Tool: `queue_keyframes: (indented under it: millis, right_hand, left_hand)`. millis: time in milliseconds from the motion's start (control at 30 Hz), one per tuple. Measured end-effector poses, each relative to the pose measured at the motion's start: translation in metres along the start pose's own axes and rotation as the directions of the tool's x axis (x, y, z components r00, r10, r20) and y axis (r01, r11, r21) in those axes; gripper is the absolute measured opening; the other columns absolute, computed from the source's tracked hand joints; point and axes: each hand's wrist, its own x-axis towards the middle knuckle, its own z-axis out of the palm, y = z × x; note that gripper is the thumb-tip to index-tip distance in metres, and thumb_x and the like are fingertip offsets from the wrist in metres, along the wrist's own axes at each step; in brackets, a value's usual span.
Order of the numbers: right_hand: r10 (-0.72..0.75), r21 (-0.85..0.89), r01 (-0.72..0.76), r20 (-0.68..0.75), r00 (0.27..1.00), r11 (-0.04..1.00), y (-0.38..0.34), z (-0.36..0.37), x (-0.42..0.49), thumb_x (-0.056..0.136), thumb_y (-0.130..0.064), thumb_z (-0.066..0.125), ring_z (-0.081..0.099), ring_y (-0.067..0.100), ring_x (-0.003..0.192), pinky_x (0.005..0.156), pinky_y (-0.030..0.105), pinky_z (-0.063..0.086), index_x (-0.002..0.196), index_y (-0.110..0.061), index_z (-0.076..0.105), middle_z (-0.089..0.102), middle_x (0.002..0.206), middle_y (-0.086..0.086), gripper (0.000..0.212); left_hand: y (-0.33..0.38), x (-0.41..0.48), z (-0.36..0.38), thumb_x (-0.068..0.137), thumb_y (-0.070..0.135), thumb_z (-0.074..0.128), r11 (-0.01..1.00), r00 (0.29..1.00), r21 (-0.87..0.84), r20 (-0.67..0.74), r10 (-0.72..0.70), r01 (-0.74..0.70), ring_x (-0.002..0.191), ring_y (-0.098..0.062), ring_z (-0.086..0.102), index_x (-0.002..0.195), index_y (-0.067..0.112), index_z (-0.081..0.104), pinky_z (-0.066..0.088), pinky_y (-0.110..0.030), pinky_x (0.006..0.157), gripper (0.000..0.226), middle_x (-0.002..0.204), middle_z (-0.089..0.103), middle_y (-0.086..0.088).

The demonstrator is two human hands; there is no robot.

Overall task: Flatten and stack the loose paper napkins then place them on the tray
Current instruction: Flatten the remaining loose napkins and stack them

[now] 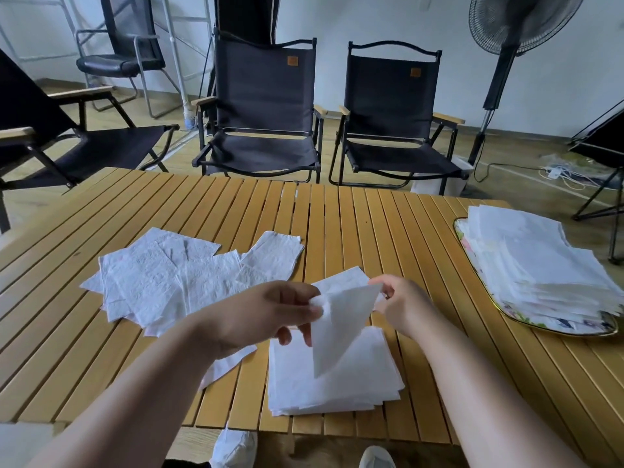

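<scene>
A white paper napkin [337, 329] hangs in the air between my hands, one corner pointing down. My left hand [266, 312] pinches its left corner and my right hand [401, 305] pinches its upper right corner. Directly below it lies a squared stack of flat napkins [337, 390] near the table's front edge. A loose spread of crinkled napkins [169, 278] covers the table to the left. At the right edge stands a patterned tray [557, 327] with a gold rim, bearing a tall pile of napkins [540, 265].
The slatted wooden table [388, 231] has bare room in the middle and back. Black folding chairs [263, 113] stand behind it, a floor fan [506, 62] at the back right. A napkin [233, 447] lies on the floor by my shoes.
</scene>
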Motion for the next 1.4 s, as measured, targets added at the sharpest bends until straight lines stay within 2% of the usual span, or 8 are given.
queue_keyframes:
  millis: [167, 300, 567, 667, 833, 1000, 1200, 1400]
  right_hand:
    - [0.06, -0.09, -0.06, -0.009, 0.998, 0.994, 0.006, 0.003, 0.002, 0.091, -0.004, 0.065, 0.055, 0.019, 0.104, 0.078, 0.027, 0.045, 0.117, -0.024, 0.068, 0.051, 0.126, -0.002, 0.032]
    - [0.017, -0.074, -0.021, -0.045, 0.999, 0.997, 0.009, 0.004, -0.002, 0.089, -0.02, 0.071, 0.06, 0.017, 0.093, 0.063, 0.022, 0.042, 0.102, -0.026, 0.068, 0.057, 0.11, -0.002, 0.014]
    - [-0.069, -0.031, 0.067, -0.075, 0.995, 0.997, -0.004, -0.001, -0.011, 0.093, -0.027, 0.066, 0.056, 0.01, 0.079, 0.057, 0.022, 0.038, 0.087, -0.025, 0.063, 0.062, 0.092, -0.005, 0.007]
    - [-0.172, 0.136, 0.188, -0.123, 0.977, 0.973, -0.021, -0.015, -0.024, 0.093, -0.022, 0.063, 0.06, 0.016, 0.077, 0.056, 0.022, 0.043, 0.086, -0.022, 0.062, 0.065, 0.085, -0.003, 0.007]
    - [-0.286, 0.341, 0.334, -0.183, 0.94, 0.879, -0.035, -0.033, -0.046, 0.096, -0.025, 0.066, 0.067, 0.011, 0.071, 0.056, 0.018, 0.051, 0.093, -0.026, 0.065, 0.071, 0.085, -0.007, 0.003]
    - [-0.3, 0.545, 0.287, -0.068, 0.952, 0.788, -0.025, -0.044, -0.05, 0.092, -0.02, 0.072, 0.066, 0.008, 0.075, 0.066, 0.024, 0.053, 0.11, -0.029, 0.067, 0.075, 0.091, -0.007, 0.021]
    - [-0.188, 0.582, -0.035, 0.318, 0.929, 0.812, -0.006, -0.054, -0.052, 0.091, -0.009, 0.071, 0.069, 0.026, 0.087, 0.07, 0.034, 0.053, 0.12, -0.013, 0.062, 0.076, 0.102, 0.014, 0.031]
    - [0.021, -0.011, -0.018, 0.37, 0.929, 1.0, -0.003, -0.034, -0.046, 0.091, -0.033, 0.07, 0.06, 0.012, 0.072, 0.06, 0.026, 0.043, 0.105, -0.025, 0.063, 0.072, 0.094, 0.001, 0.018]
  left_hand:
    - [-0.013, 0.006, -0.002, 0.103, 0.019, 0.052, 0.98, 0.98, -0.082, 0.096, -0.174, 0.182, 0.083, -0.015, 0.064, 0.094, 0.0, 0.061, 0.042, -0.026, 0.066, 0.023, 0.089, 0.059, -0.007]
    - [-0.027, 0.013, 0.0, 0.102, 0.024, 0.053, 0.881, 0.914, 0.252, -0.048, -0.403, 0.402, 0.064, -0.009, 0.06, 0.101, 0.012, 0.07, 0.04, -0.021, 0.056, 0.021, 0.082, 0.074, 0.002]
    - [-0.036, 0.018, 0.001, 0.097, 0.044, 0.058, 0.775, 0.919, 0.493, -0.215, -0.331, 0.395, 0.051, -0.007, 0.051, 0.093, 0.014, 0.07, 0.043, -0.02, 0.054, 0.032, 0.078, 0.076, 0.003]
    - [-0.035, 0.019, 0.0, 0.08, 0.057, 0.073, 0.779, 0.885, 0.491, -0.434, -0.168, 0.389, 0.077, -0.01, 0.059, 0.117, 0.024, 0.054, 0.048, -0.024, 0.065, 0.053, 0.099, 0.064, 0.003]
    - [-0.029, 0.021, 0.006, 0.072, 0.06, 0.077, 0.808, 0.93, 0.577, -0.351, 0.11, 0.122, 0.137, -0.019, 0.03, 0.152, 0.042, 0.022, 0.038, -0.043, 0.112, 0.098, 0.155, 0.026, 0.007]
    - [-0.018, 0.023, 0.009, 0.092, 0.023, 0.068, 0.861, 0.829, 0.508, -0.465, 0.31, -0.037, 0.083, 0.004, 0.062, 0.091, 0.03, 0.071, 0.046, -0.016, 0.071, 0.008, 0.088, 0.069, 0.015]
    - [-0.015, 0.001, -0.002, 0.094, 0.033, 0.065, 0.989, 0.958, 0.091, -0.27, -0.092, 0.12, 0.06, -0.012, 0.054, 0.08, 0.01, 0.071, 0.043, -0.027, 0.06, 0.028, 0.065, 0.063, 0.003]
    - [-0.03, 0.011, 0.004, 0.096, 0.041, 0.061, 0.829, 0.913, 0.384, -0.161, -0.374, 0.407, 0.049, -0.013, 0.05, 0.093, 0.013, 0.067, 0.039, -0.021, 0.051, 0.028, 0.062, 0.067, 0.0]
